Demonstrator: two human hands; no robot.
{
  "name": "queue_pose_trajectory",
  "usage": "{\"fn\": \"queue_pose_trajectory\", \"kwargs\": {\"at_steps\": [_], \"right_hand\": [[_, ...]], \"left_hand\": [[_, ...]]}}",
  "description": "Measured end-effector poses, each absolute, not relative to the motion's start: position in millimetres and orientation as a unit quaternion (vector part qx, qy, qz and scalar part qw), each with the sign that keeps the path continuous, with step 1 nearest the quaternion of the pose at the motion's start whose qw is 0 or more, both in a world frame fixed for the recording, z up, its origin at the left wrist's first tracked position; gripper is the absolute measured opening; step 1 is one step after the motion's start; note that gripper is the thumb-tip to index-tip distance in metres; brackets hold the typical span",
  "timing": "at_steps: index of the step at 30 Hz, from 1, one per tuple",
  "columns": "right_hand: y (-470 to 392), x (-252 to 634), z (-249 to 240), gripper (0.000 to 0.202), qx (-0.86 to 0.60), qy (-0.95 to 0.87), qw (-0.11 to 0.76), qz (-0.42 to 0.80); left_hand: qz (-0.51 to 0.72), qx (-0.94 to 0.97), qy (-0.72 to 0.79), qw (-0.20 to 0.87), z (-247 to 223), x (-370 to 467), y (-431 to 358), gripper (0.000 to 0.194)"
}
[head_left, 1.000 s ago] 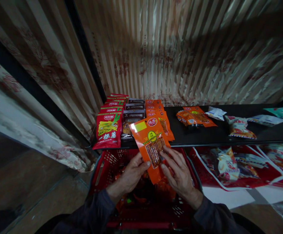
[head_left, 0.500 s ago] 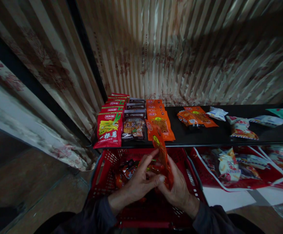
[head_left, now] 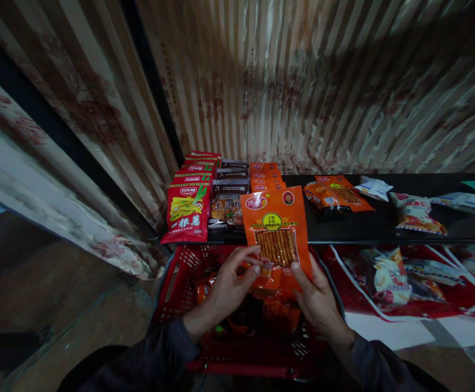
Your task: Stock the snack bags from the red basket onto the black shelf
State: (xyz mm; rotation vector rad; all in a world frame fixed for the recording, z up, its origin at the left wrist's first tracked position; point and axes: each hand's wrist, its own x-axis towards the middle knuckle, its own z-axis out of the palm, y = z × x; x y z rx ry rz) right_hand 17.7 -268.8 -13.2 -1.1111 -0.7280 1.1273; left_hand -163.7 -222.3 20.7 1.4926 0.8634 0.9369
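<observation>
An orange snack packet stands upright above the basket, its front facing me, with brown sticks showing through a clear window. My right hand grips its lower right side, thumb across the front. At the lower left edge is my left hand; its index finger and thumb are apart in front of the packet, seemingly touching it without pinching it. Below both hands, the red basket holds more orange and dark packets, partly hidden. Behind the held packet, a row of similar orange packets lies on the black shelf.
Red packets and dark packets lie in overlapping rows at the shelf's left end. Further right are loose orange packets and white snack bags. A red bag of snacks stands right of the basket. A striped curtain hangs behind.
The orange packet has turned from edge-on to face me and hides part of the orange row. My right hand has moved right with it; my left hand's fingers have shifted to its left edge.
</observation>
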Motion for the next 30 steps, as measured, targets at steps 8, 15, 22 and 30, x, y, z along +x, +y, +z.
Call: {"fn": "queue_pose_trajectory", "kwargs": {"at_steps": [8,15,22,30], "right_hand": [[-268,17,-8,0.055,-0.453,-0.290,0.636,0.553],[-275,8,-19,0.054,-0.440,-0.310,0.594,0.598],[-270,10,-14,0.046,-0.427,-0.300,0.579,0.627],[-266,21,-7,0.042,-0.446,-0.299,0.550,0.640]], "left_hand": [[0.470,0.490,0.455,0.577,20,-168,-200,0.039],[0.480,0.419,0.426,0.642,27,-171,-196,0.033],[0.503,0.357,0.425,0.663,30,-169,-197,0.040],[0.499,0.358,0.421,0.668,30,-170,-197,0.040]]}}
